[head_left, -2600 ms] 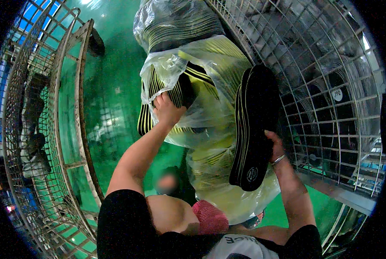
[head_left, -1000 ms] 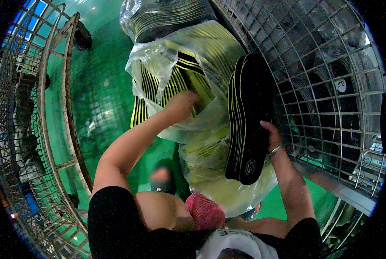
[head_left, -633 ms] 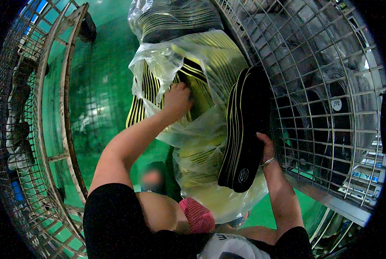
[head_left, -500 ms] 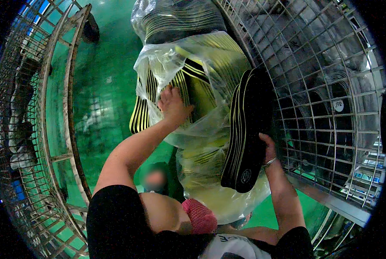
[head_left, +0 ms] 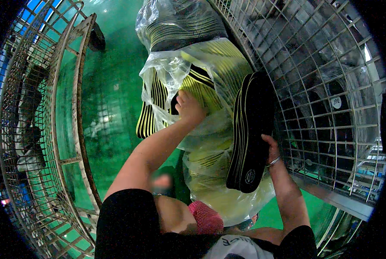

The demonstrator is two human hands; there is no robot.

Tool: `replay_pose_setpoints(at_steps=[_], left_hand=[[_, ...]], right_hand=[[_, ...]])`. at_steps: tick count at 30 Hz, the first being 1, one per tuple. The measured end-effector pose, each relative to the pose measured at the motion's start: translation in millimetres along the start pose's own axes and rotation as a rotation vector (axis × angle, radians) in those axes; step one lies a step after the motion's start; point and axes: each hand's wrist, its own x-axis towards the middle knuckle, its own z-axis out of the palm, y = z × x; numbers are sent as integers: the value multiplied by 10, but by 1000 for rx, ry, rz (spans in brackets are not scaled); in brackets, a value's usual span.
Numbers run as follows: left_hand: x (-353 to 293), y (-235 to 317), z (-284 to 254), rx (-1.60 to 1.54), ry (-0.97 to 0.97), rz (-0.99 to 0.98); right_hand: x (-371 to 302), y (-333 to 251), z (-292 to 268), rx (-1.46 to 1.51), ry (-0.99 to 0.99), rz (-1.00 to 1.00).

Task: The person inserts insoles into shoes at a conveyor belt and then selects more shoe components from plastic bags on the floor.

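My right hand point(head_left: 272, 149) grips a stack of black shoe insoles point(head_left: 251, 129) with thin yellow edges, thumb on top, its other fingers hidden beneath or behind. The stack is tilted, lying along the right side of a clear plastic bag point(head_left: 162, 64). Through the bag's torn opening reaches my left hand point(head_left: 190, 108), its fingers curled against the yellow-and-black insoles point(head_left: 197, 90) packed inside; the fingertips are partly hidden. A row of striped insoles point(head_left: 146, 123) sticks out at the bag's left edge.
Another wrapped bundle of insoles point(head_left: 182, 30) lies beyond the bag. A wire mesh cage point(head_left: 314, 99) holding dark bagged goods rises close on the right. To the left stands a rusty metal rack point(head_left: 77, 103) on the green floor point(head_left: 111, 86). A pink knitted item point(head_left: 206, 218) is near my lap.
The whole view has shifted slightly. My left hand has moved a little right within the bag, and its fingers are more curled. My right hand keeps its grip on the stack.
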Motion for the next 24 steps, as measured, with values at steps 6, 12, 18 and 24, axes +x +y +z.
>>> replay_pose_setpoints(at_steps=[6,12,18,24], left_hand=[[328,-337,68,-595,-180,-288],[205,-964,-613,-1633,-529,-358],[95,-966,-677,-1597,-279,-200],[211,-726,-1045,-598,96,70]], right_hand=[[155,114,-271,-45,67,-58],[5,13,-1,84,-78,15],[61,19,141,119,-183,122],[483,353,-568,-50,-51,30]])
